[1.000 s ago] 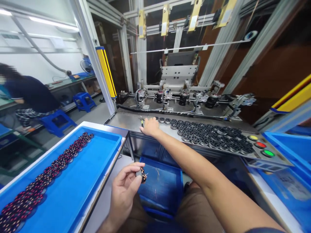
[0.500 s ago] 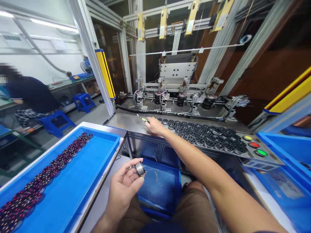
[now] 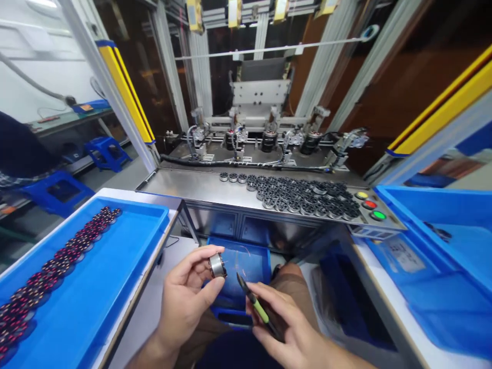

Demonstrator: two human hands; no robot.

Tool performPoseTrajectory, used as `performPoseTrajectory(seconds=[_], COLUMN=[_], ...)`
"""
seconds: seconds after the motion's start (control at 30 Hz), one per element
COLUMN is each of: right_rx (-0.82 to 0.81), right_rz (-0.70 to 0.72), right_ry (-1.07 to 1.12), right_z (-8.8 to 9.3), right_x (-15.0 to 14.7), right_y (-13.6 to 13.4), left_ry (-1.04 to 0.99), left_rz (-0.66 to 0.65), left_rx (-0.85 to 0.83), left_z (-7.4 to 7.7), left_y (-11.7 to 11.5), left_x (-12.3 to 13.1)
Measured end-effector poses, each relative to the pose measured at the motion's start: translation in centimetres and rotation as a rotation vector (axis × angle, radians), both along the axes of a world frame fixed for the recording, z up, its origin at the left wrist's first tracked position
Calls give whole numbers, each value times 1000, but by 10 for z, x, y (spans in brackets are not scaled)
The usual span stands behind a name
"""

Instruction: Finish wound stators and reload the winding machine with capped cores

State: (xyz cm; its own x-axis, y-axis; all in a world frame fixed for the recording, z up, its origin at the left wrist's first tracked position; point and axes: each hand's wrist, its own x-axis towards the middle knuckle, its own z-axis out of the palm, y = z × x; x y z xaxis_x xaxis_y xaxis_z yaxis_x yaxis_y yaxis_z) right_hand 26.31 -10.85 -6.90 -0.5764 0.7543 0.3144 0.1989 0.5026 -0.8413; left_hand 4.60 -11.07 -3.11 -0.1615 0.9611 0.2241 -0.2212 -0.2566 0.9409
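Observation:
My left hand (image 3: 180, 297) pinches a motor stator (image 3: 217, 265) between thumb and fingers, its silver metal side facing up. Fine wire ends stick out from its right side. In my right hand (image 3: 295, 328) are wire cutters (image 3: 260, 310) with green and black handles. Their dark tip points up and left, a short way from the stator and not touching it. Below both hands lies a blue bin (image 3: 263, 259) with thin copper wire scraps. Many black and silver stators (image 3: 295, 193) are packed on the steel worktop (image 3: 184, 183) beyond.
On the left, a long blue tray (image 3: 126, 256) holds rows of wound stators with red and copper spots. A winding machine (image 3: 261, 95) stands behind the worktop. Yellow, red and green buttons (image 3: 378, 216) sit at right, beside a blue crate (image 3: 453, 200). A person sits far left.
My right hand has come back from the worktop towards my left hand, bringing the cutters. The left hand still holds the stator. The camera view has shifted right and down.

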Motion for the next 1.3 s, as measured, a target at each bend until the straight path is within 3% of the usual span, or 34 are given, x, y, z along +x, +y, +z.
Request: performPoseTrajectory(seconds=[0.33,0.57,0.73,1.03,1.3], right_rx=[129,164,101,55,124], right_rz=[-20,-63,-96,-13,-45], right_ry=[126,96,51,75,34], right_z=[15,5,5,19,7], right_x=[-8,-9,-4,-7,-6], right_y=[3,1,-2,-1,-2], left_ry=[39,20,-3,101,174], left_rz=[-37,-16,-32,22,26], left_rx=[-10,-33,-19,106,127], left_z=[5,5,1,4,4], left_y=[-4,-7,-6,-11,-11], left_x=[14,14,14,17,14])
